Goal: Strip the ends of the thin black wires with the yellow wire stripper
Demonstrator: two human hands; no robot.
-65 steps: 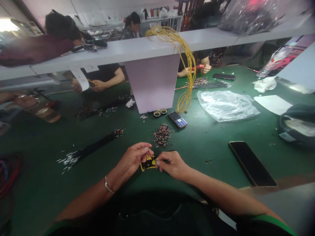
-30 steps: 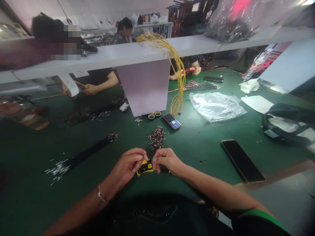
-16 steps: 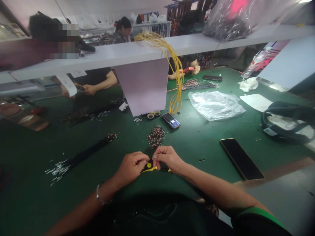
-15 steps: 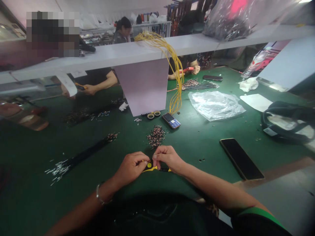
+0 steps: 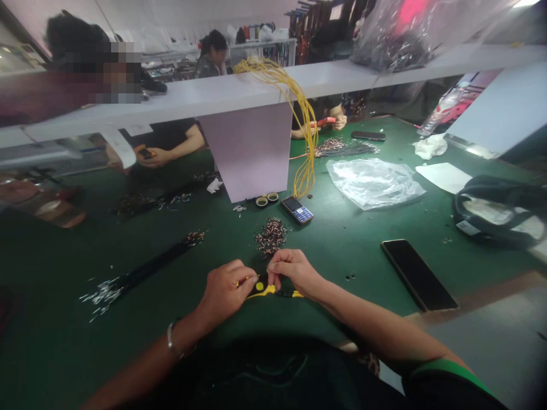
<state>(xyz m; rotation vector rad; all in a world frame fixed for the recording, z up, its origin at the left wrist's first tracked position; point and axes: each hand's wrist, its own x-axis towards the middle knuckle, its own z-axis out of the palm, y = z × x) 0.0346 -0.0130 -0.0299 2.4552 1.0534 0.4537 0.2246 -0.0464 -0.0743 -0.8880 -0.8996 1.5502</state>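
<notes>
Just in front of me are black-and-yellow pliers (image 5: 260, 286) with a round yellow disc, partly covered by my hands. My left hand (image 5: 228, 287) is closed round their left end, thumb and forefinger pinched together. The pinched fingers of my right hand (image 5: 294, 270) are over the black part right of the disc. Whatever small thing they hold is too small to make out. Beyond my fingers sits a heap of small copper-and-black pieces (image 5: 271, 236). A bundle of black wires (image 5: 147, 265) with silvery ends lies to the left.
A keypad phone (image 5: 298, 210) and two tape rolls (image 5: 267, 200) stand near the shelf support (image 5: 252, 151). Yellow wires (image 5: 305, 122) hang off the shelf. To the right are a smartphone (image 5: 419, 275), a plastic bag (image 5: 375, 183) and a black strapped item (image 5: 498, 213). Co-workers' hands (image 5: 156, 156) are across the table.
My right hand has lifted slightly and moved a little right, away from my left fingertips. More of the pliers shows between the hands. My left hand has barely shifted.
</notes>
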